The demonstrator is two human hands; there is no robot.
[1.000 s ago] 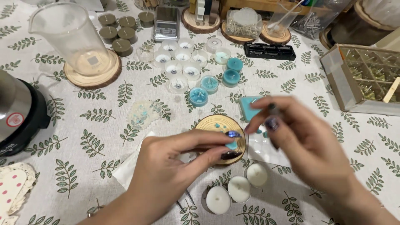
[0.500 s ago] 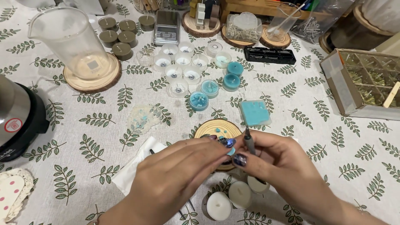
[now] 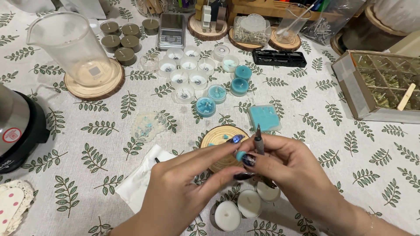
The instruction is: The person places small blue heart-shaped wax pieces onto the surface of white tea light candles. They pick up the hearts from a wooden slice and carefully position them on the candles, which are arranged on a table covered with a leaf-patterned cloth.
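Note:
My left hand (image 3: 183,188) pinches a small teal wax piece (image 3: 241,155) between thumb and fingertips. My right hand (image 3: 293,175) grips a thin metal tool (image 3: 258,139), point upward, right against that piece. Both hands hover over a round wooden coaster (image 3: 218,140) that carries a few teal crumbs. Three white tealight candles (image 3: 247,205) sit just below my hands. A teal wax block (image 3: 264,118) lies beyond the coaster.
Clear cups with wicks (image 3: 188,72) and teal-filled cups (image 3: 227,87) stand mid-table. A measuring jug (image 3: 72,48) on a wood slice is at the left, a black pot (image 3: 17,126) at the left edge, a compartment box (image 3: 385,85) at the right, and a white napkin (image 3: 140,179) under my left arm.
My right hand has come down from beside the teal block to meet the left hand. Both hands now close together on the small teal piece over the coaster.

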